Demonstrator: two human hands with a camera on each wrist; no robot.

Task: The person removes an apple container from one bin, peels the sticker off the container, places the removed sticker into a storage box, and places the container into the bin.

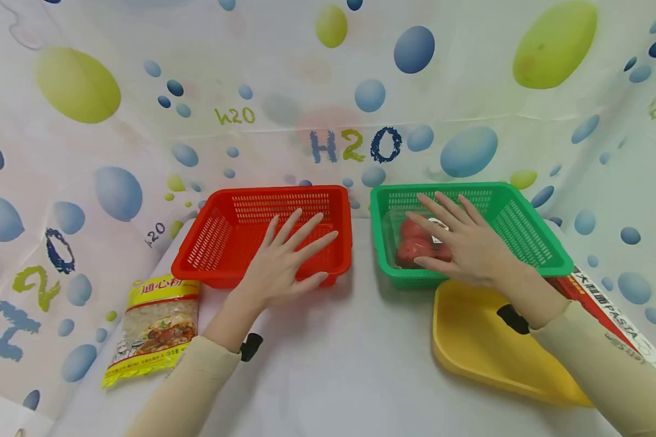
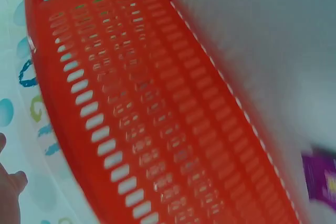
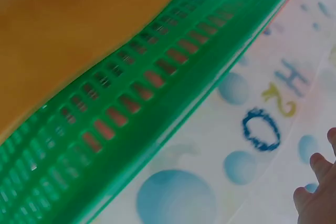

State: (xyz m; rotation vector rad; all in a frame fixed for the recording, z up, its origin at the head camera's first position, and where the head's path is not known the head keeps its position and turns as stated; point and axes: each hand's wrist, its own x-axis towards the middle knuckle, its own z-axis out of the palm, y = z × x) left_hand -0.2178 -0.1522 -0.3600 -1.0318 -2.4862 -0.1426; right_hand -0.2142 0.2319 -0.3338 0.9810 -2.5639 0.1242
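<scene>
My left hand (image 1: 279, 261) hovers with spread fingers over the front right of a red basket (image 1: 213, 282), holding nothing. That slotted red basket (image 2: 157, 93) fills much of the left wrist view, with fingertips at the left edge. Over a green basket (image 1: 546, 243) my right hand (image 1: 464, 243) is stretched out, fingers apart and holding nothing. Inside the green basket sits a clear plastic pack of round red fruit (image 1: 414, 250), partly hidden behind the right hand. The right wrist view shows the green basket's slotted side and fingertips (image 3: 320, 166) at the right edge.
A yellow bag of pasta (image 1: 155, 328) lies left of the red basket. A yellow tray (image 1: 486, 346) rests under the right forearm, and a red-and-white pasta package (image 1: 607, 303) lies beyond it at the right. A cloth wall (image 1: 284, 152) with printed balloons stands behind the baskets.
</scene>
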